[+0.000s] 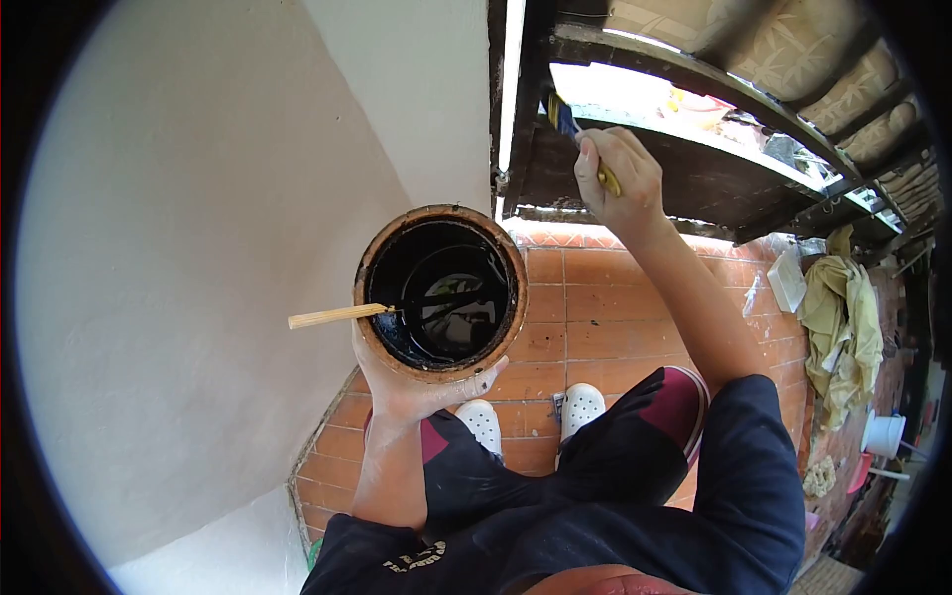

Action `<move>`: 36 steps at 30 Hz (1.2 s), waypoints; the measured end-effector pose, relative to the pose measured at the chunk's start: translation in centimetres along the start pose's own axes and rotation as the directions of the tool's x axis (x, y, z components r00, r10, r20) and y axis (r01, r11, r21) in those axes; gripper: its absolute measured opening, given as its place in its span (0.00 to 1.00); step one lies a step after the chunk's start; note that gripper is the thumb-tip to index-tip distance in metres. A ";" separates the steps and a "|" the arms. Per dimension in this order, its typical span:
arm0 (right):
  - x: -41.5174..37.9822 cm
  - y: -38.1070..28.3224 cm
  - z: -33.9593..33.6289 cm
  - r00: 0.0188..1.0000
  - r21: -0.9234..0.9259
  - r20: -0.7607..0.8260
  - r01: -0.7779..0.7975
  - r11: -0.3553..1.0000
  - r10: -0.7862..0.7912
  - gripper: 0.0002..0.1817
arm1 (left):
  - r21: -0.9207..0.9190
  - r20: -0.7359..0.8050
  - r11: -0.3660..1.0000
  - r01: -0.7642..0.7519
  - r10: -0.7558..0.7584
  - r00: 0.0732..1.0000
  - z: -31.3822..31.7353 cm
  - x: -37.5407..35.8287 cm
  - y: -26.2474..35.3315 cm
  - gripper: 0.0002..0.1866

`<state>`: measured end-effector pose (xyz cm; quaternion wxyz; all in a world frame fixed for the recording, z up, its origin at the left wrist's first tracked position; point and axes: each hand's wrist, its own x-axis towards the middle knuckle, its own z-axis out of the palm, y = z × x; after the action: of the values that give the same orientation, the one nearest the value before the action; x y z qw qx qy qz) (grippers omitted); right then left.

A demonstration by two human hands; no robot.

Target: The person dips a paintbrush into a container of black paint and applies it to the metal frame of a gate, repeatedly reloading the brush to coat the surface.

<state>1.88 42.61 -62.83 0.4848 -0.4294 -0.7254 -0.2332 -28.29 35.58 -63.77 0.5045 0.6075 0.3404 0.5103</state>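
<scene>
My left hand (399, 390) is wrapped under and around a brown clay pot (440, 376), holding it up in front of me. Dark, glossy liquid (458, 347) fills the lower part of it and mirrors the light. A flat wooden stick (337, 316) leans over the rim on the left side. In my right hand (627, 177) is a paintbrush (565, 119) with a yellow and blue handle, gripped in a closed fist. Its bristles point up and left, right at the dark wooden post (529, 109) of a railing.
A pale wall (188, 268) rises close on the left. Dark wooden panels (654, 169) and slats stand ahead and right. On the orange tiled floor (595, 317) are my white clogs (583, 405). A crumpled greenish cloth (841, 332), a white tray (786, 281) and a white bucket (883, 434) lie at right.
</scene>
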 end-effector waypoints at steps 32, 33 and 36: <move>6.1 -5.6 -5.3 0.784 0.367 -0.055 -0.560 0.742 0.619 0.13 | 0.068 0.017 0.996 -0.060 0.059 0.998 0.7 0.8 0.3 0.50; 6.8 -6.1 -6.3 0.759 0.408 -0.061 -0.574 0.710 0.649 0.13 | 0.071 0.018 0.997 -0.029 0.028 0.999 0.9 0.9 0.5 0.49; 8.8 -7.5 -9.0 0.730 0.406 -0.220 -0.535 0.741 0.647 0.14 | -0.013 0.015 1.000 -0.001 0.001 1.000 1.2 0.9 0.3 0.51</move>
<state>-1.32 35.37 -50.49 0.7156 -0.5091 -0.4779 -0.0172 -26.96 36.04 -63.18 0.5107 0.6081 0.3330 0.5084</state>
